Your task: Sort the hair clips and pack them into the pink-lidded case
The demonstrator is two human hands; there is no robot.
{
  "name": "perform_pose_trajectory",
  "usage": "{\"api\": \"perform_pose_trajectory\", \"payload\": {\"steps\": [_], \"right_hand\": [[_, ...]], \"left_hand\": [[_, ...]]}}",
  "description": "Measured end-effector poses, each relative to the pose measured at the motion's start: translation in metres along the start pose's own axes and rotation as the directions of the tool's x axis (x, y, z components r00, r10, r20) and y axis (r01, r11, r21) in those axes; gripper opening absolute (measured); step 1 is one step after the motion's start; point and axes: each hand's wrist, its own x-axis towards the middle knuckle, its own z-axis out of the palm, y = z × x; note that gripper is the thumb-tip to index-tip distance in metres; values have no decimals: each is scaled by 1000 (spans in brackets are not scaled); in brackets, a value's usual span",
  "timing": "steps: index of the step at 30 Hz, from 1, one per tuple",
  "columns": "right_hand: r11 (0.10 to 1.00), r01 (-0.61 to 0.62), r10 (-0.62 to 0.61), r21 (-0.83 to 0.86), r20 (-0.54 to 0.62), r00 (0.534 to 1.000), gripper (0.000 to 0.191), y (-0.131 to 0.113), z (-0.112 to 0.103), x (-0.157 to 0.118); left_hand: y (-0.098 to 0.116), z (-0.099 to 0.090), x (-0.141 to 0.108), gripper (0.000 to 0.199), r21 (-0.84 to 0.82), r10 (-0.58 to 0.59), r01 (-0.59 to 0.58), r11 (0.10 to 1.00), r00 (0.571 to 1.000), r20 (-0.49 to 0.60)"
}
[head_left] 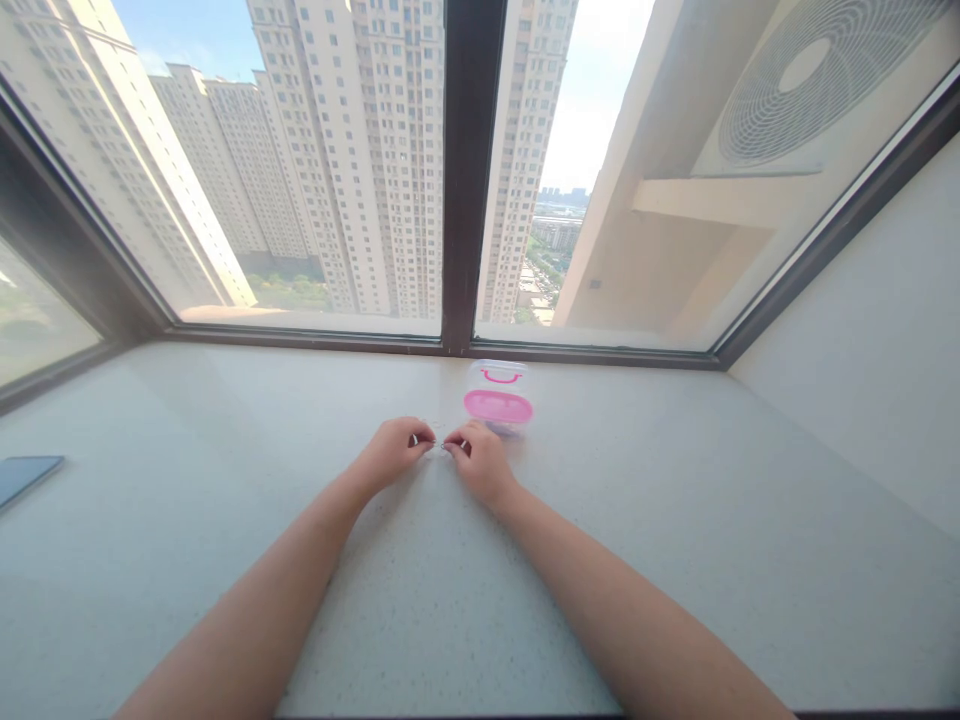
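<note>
My left hand (400, 445) and my right hand (476, 455) face each other just above the pale speckled sill, a small gap between their fingertips. Thumb and forefinger of each hand are pinched together. Something tiny shows at both pinches, too small to name. Right behind my right hand stands a clear plastic box with a pink rim (498, 406) and a pink handle (501, 377), its lower part partly hidden by that hand. A few small pale specks lie on the surface just beyond my fingers.
The broad sill (420, 620) runs up to a dark window frame (461, 180). A flat dark slab, perhaps a phone or tablet (28, 478), lies at the far left edge. A white wall (877, 330) closes off the right side. Tall buildings show outside.
</note>
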Motion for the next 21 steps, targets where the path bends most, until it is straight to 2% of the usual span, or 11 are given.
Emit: {"api": "perform_pose_trajectory", "payload": {"steps": [6,10,16,21], "right_hand": [[992,-73,73,107,11,997,12,-3,-3,-3],[971,-110,107,211,27,994,12,-3,-3,-5],[962,-87,78,261,44,996,13,-2,-2,-7],[958,-96,87,269,46,995,13,0,-2,-7]], "left_hand": [[-7,-4,1,24,-82,-141,137,987,989,-49],[-11,-6,1,28,-215,-223,212,953,975,-24],[-8,-6,-1,23,-406,-247,235,883,969,23],[-4,-5,-1,19,-504,-256,254,826,964,66]]}}
